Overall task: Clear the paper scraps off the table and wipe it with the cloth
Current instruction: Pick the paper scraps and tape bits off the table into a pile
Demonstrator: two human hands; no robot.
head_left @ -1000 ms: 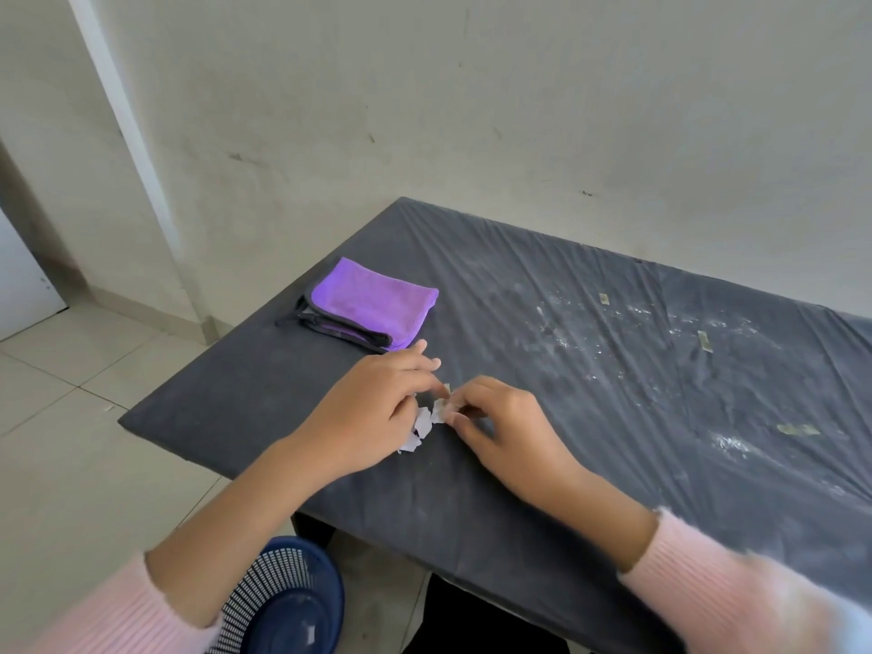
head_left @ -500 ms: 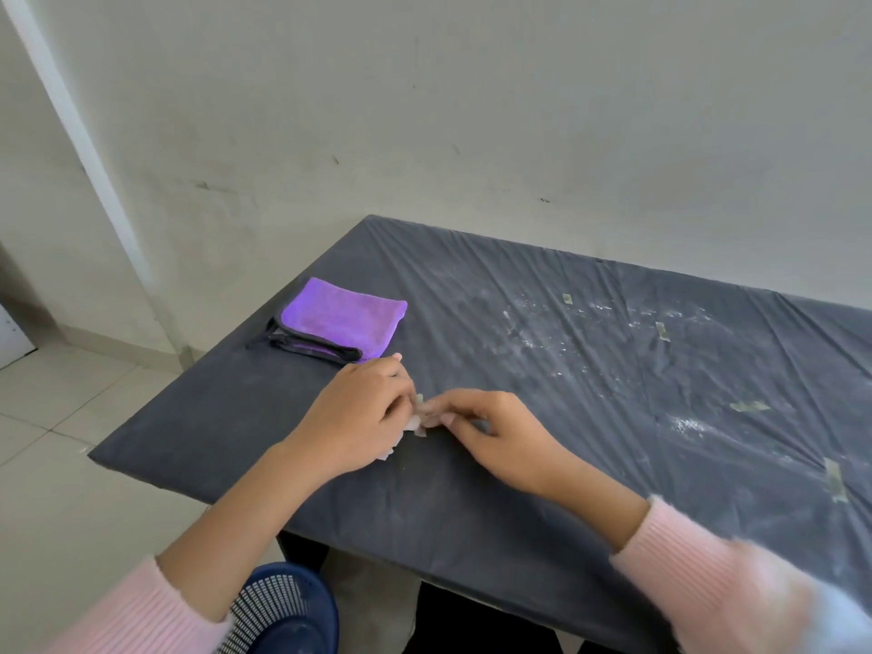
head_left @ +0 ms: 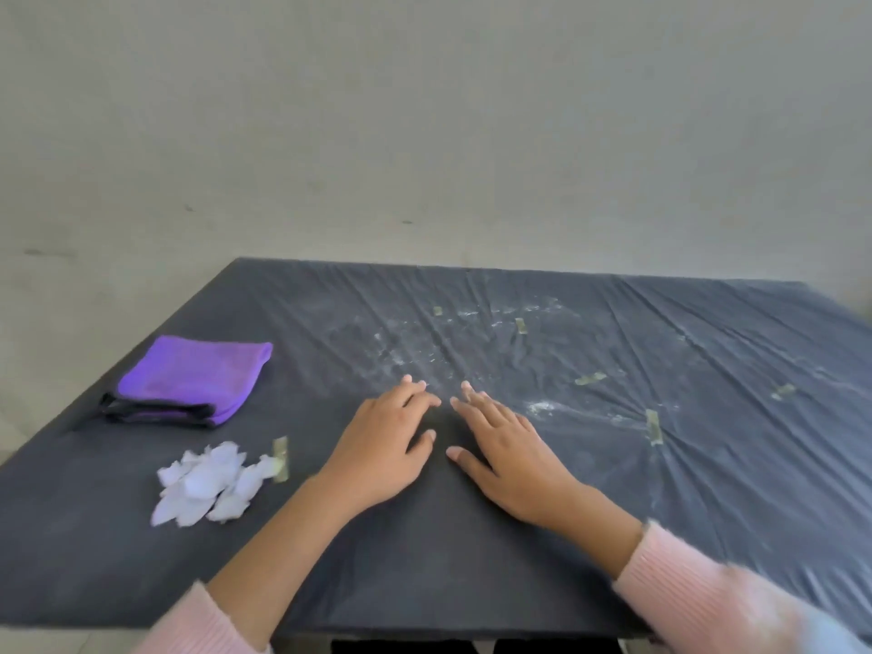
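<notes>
While both hands [head_left: 453,446] lie flat, fingers [head_left: 415,394] spread, cloth [head_left: 188,382] long axis runs left-right.

Soft, even daylight fills the frame, with no glare and only faint shadows under the left hand [head_left: 382,446] and right hand [head_left: 512,453]. The pink sleeve [head_left: 722,606] at lower right smears into blur (as does the table [head_left: 708,488] edge there); wide-angle distortion bends the margins.
</notes>
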